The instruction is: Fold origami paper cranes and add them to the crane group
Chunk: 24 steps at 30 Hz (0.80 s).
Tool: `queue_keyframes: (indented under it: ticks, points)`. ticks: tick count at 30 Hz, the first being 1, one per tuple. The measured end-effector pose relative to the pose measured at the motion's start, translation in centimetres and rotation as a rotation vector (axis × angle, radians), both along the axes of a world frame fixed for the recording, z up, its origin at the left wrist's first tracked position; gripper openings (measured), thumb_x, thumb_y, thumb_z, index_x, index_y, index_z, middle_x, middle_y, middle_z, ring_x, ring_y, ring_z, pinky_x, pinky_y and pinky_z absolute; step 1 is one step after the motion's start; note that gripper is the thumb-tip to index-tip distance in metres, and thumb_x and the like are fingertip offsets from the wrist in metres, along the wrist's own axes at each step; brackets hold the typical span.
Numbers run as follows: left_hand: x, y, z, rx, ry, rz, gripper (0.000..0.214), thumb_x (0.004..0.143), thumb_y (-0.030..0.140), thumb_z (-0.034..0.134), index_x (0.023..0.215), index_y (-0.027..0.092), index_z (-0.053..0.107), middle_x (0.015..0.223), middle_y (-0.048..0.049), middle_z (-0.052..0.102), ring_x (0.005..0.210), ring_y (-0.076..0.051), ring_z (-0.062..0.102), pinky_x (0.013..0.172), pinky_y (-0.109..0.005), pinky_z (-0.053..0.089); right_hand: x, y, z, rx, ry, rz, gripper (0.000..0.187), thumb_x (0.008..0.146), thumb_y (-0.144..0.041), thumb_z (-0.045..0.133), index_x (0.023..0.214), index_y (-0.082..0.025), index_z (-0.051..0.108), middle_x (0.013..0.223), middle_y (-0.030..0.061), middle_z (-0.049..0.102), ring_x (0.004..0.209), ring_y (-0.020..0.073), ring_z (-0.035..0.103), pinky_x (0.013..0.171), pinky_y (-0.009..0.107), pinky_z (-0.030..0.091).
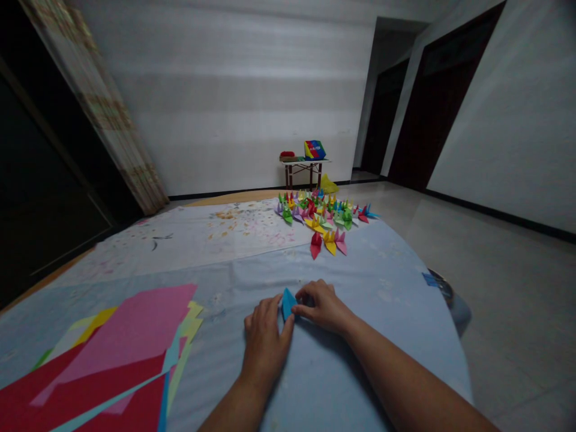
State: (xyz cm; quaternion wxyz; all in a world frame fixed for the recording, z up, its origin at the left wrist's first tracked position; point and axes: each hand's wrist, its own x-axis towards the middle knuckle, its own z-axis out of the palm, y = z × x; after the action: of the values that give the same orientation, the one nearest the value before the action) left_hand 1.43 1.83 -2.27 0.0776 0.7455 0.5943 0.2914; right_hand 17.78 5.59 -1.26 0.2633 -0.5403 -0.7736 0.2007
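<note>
A small piece of folded blue paper (288, 303) stands between my two hands on the light blue tablecloth (360, 348). My left hand (266, 336) rests on the cloth, its thumb and fingers closed about the paper's left side and lower edge. From the right, my right hand (323, 307) pinches the paper's right edge between thumb and fingers. The paper comes to a point at the top. Beyond my hands sit a red paper crane (315, 245), a yellow paper crane (330, 242) and a pink paper crane (341, 242).
Many coloured paper cranes (310, 210) crowd the table's far right part. Loose sheets of coloured paper (135, 324) lie in a pile at the left. A small side table (310, 162) bears a colourful box (314, 149) by the wall. The round table's edge curves down on the right.
</note>
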Motion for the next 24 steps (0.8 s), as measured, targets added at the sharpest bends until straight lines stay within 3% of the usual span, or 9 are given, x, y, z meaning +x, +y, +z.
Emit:
queue_keyframes:
  ticks: [5, 12, 19, 24]
  points:
    - [-0.04, 0.37, 0.22, -0.074, -0.062, 0.056, 0.032, 0.078, 0.029, 0.051, 0.108, 0.021, 0.052, 0.103, -0.0057, 0.06, 0.101, -0.022, 0.053, 0.085, -0.037, 0.034, -0.03, 0.22, -0.37, 0.0, 0.04, 0.04, 0.026, 0.066, -0.04, 0.068, 0.087, -0.024, 0.066, 0.08, 0.0012, 0.062, 0.083, 0.0184, 0.05, 0.077, 0.031, 0.031]
    - [-0.14, 0.48, 0.61, -0.122, -0.166, 0.036, 0.026, 0.071, 0.027, 0.057, 0.097, 0.023, 0.058, 0.093, -0.0014, 0.064, 0.09, -0.02, 0.058, 0.083, -0.035, 0.037, -0.07, 0.23, -0.03, -0.05, 0.132, 0.064, 0.019, 0.063, -0.025, 0.071, 0.081, -0.021, 0.065, 0.081, 0.0, 0.062, 0.082, 0.0171, 0.051, 0.075, 0.029, 0.033]
    - [-0.24, 0.64, 0.59, -0.117, -0.206, 0.02, 0.014, 0.069, 0.024, 0.058, 0.083, 0.022, 0.059, 0.086, -0.0009, 0.063, 0.085, -0.019, 0.058, 0.078, -0.033, 0.04, 0.05, 0.47, -0.22, -0.085, 0.19, 0.097, 0.007, 0.064, -0.021, 0.069, 0.069, -0.019, 0.064, 0.074, -0.0015, 0.061, 0.079, 0.0152, 0.052, 0.075, 0.027, 0.035]
    - [-0.47, 0.89, 0.36, -0.117, -0.228, -0.013, 0.011, 0.07, 0.022, 0.057, 0.08, 0.023, 0.061, 0.084, 0.0, 0.061, 0.083, -0.019, 0.058, 0.076, -0.033, 0.041, 0.38, 0.68, -0.34, -0.109, 0.191, 0.121, 0.01, 0.064, -0.018, 0.068, 0.074, -0.019, 0.064, 0.075, -0.0012, 0.06, 0.076, 0.0146, 0.051, 0.071, 0.026, 0.037]
